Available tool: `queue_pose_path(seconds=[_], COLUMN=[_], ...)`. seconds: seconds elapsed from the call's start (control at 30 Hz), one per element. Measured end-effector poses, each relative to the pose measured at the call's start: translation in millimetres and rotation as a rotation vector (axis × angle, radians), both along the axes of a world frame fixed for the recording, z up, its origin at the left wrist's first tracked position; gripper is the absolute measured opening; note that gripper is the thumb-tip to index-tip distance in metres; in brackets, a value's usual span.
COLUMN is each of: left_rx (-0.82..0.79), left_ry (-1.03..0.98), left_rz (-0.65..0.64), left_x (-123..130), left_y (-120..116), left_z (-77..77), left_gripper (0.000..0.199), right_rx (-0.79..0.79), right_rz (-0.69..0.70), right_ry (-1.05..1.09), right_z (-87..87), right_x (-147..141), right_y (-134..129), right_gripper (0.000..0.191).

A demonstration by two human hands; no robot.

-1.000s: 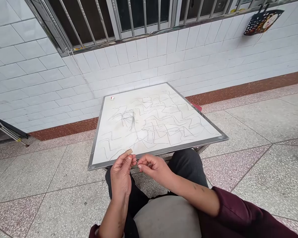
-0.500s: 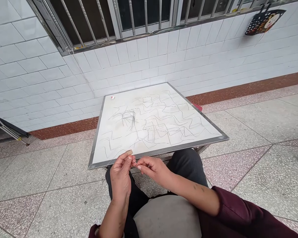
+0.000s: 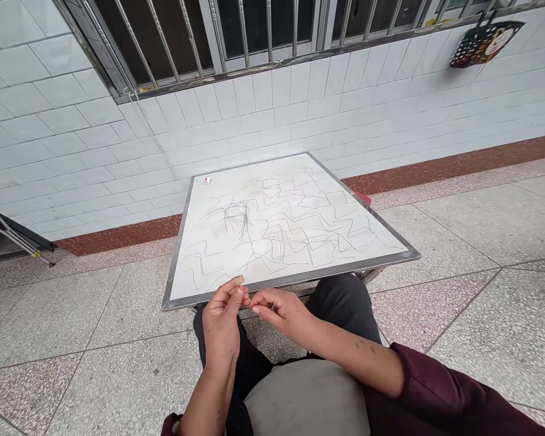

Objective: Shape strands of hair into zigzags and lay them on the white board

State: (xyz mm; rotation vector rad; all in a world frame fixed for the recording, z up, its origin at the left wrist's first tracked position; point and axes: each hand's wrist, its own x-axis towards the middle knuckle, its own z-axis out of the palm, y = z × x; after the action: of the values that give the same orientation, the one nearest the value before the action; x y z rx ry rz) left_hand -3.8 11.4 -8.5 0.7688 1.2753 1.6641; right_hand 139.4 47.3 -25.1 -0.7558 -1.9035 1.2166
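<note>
Above the table's near edge, my left hand (image 3: 222, 318) pinches a small tan piece that looks like cardboard (image 3: 239, 280), with a thin strand against it. My right hand (image 3: 285, 312) is closed just beside it, thumb and forefinger pinching a fine, wire-like strand (image 3: 249, 299) that runs between the two hands. On the white tabletop (image 3: 222, 175) lie many thin, dark, bent strands (image 3: 309, 242), spread out across the middle and right. A denser tangle of strands (image 3: 243, 218) sits left of centre. The fingers partly cover what I hold.
A small white and red object (image 3: 208, 180) stands at the table's far left corner. The table's grey metal rim (image 3: 336, 274) passes over my knees. Behind it is a white tiled wall (image 3: 254, 121) with a barred window. A dotted bag (image 3: 485, 43) hangs at upper right.
The tan piece has tilted a little more upright in my left hand. Both hands stay in nearly the same place, and the view has shifted very slightly.
</note>
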Motion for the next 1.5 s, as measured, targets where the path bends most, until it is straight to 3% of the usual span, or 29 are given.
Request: queue_pose_path(seconds=[0.27, 0.4, 0.6, 0.73, 0.87, 1.07, 1.27, 1.5], left_rx=[-0.017, -0.023, -0.041, -0.06, -0.073, -0.123, -0.161, -0.168], left_ry=[0.132, 0.092, 0.096, 0.141, 0.186, 0.261, 0.322, 0.246], left_rz=[-0.033, 0.012, 0.034, 0.017, -0.022, -0.096, -0.125, -0.122], left_x=[0, -1, 1, 0, -3, -5, -4, -3], left_y=[-4, -3, -4, -3, -1, 1, 4, 7], left_z=[-5.6, -8.3, -7.1, -8.3, -11.7, -12.9, -9.7, -7.2], left_gripper=[0.031, 0.032, 0.034, 0.035, 0.036, 0.039, 0.04, 0.045], right_rx=[0.02, 0.044, 0.158, 0.319, 0.619, 0.981, 1.106, 1.151], right_rz=[-0.021, -0.018, -0.034, -0.048, -0.06, 0.106, 0.258, 0.134], right_ry=[-0.009, -0.001, -0.026, -0.077, -0.192, -0.378, -0.493, -0.529], right_z=[-2.6, -3.8, -7.9, -15.9, -20.9, -0.3, 21.2, 15.1], right_x=[-1, -2, -3, -3, 3, 20, 26, 27], right_y=[0, 0, 1, 3, 10, 23, 32, 38], right_gripper=[0.017, 0.01, 0.014, 0.017, 0.021, 0.025, 0.023, 0.022])
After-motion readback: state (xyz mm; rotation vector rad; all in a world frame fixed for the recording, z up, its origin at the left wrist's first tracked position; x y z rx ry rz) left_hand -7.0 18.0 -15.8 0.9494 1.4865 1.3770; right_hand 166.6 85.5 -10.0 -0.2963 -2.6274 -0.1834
